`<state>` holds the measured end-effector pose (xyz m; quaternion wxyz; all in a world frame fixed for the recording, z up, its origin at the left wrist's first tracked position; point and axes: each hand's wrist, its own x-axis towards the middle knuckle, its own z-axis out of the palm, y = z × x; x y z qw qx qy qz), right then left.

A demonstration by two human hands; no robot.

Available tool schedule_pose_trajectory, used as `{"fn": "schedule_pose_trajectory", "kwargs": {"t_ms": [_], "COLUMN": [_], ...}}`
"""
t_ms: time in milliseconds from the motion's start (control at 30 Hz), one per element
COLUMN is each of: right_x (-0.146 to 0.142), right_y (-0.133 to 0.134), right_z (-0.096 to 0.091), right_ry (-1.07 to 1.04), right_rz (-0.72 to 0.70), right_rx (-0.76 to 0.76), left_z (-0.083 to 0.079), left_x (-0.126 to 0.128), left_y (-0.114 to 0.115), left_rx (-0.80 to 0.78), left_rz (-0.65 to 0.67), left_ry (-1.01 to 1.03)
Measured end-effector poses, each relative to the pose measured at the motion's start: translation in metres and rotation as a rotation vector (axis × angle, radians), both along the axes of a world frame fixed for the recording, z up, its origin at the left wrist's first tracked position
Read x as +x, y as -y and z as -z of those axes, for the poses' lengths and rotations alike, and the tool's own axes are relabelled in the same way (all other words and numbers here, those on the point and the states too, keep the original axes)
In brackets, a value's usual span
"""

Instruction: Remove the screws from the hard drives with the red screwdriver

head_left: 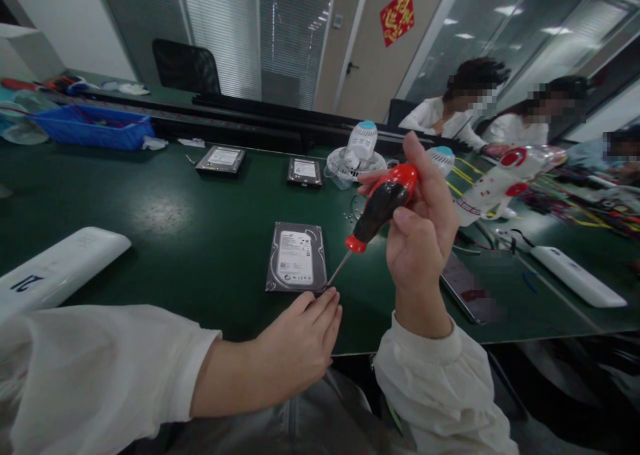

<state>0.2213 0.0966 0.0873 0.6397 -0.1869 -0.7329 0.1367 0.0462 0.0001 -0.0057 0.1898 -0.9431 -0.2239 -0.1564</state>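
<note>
A hard drive [296, 258] with a white label lies flat on the green tabletop in front of me. At its near right corner, my left hand [305, 331] has its fingers pressed together against the edge; the fingertips partly cover that corner. My right hand [423, 235] grips a screwdriver [383, 205] by its red and black handle, thumb along the side. The screwdriver slants down to the left, and its tip meets the drive's corner beside my left fingertips. Exactly what the tip touches is too small to make out.
Two more hard drives, one at the left [221, 160] and one nearer the middle [305, 172], lie farther back. Small screws [350, 216] and a white fan [363, 148] are beyond the screwdriver. A phone [467, 288] and white cases flank me. Co-workers sit at the right.
</note>
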Motion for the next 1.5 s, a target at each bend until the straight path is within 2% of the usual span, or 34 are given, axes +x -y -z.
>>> {"fn": "schedule_pose_trajectory", "kwargs": {"t_ms": [67, 200, 267, 367, 633, 700, 833, 900, 1100, 1333, 1500], "right_x": [-0.0016, -0.0037, -0.0030, -0.0016, -0.0065, -0.0063, -0.0029, -0.0007, 0.0012, -0.0043, -0.0048], "right_y": [0.0003, 0.0034, 0.0046, 0.0040, 0.0005, 0.0018, 0.0027, 0.0018, 0.0006, 0.0038, 0.0032], "right_z": [-0.0008, -0.0013, -0.0009, -0.0005, -0.0014, -0.0015, -0.0011, 0.0000, 0.0030, -0.0008, 0.0003], "right_ry": [0.005, 0.025, 0.024, 0.035, -0.011, 0.022, 0.048, 0.051, 0.111, 0.084, 0.052], "right_rz": [0.014, 0.211, 0.242, 0.208, -0.026, 0.011, 0.187, 0.216, 0.147, 0.154, 0.041], "right_rx": [0.017, 0.078, 0.083, 0.050, 0.025, 0.033, 0.099, 0.091, -0.028, 0.033, -0.016], "left_z": [-0.0012, -0.0027, -0.0026, -0.0015, -0.0021, -0.0019, -0.0012, -0.0011, -0.0028, -0.0023, -0.0022], "left_x": [0.0002, -0.0001, -0.0002, -0.0004, -0.0007, -0.0007, -0.0002, -0.0001, -0.0005, -0.0008, -0.0012], "left_y": [-0.0001, 0.0003, 0.0004, 0.0003, 0.0013, 0.0008, 0.0000, 0.0001, -0.0001, 0.0001, 0.0005], "left_rx": [0.000, 0.007, 0.008, 0.010, 0.008, 0.007, 0.009, 0.007, 0.001, 0.005, 0.000], "left_rz": [0.001, -0.006, -0.004, 0.002, -0.003, -0.001, -0.004, -0.004, 0.000, 0.002, 0.001], "left_ry": [-0.003, -0.008, -0.010, -0.007, -0.006, -0.004, -0.008, -0.016, -0.023, -0.014, -0.025]}}
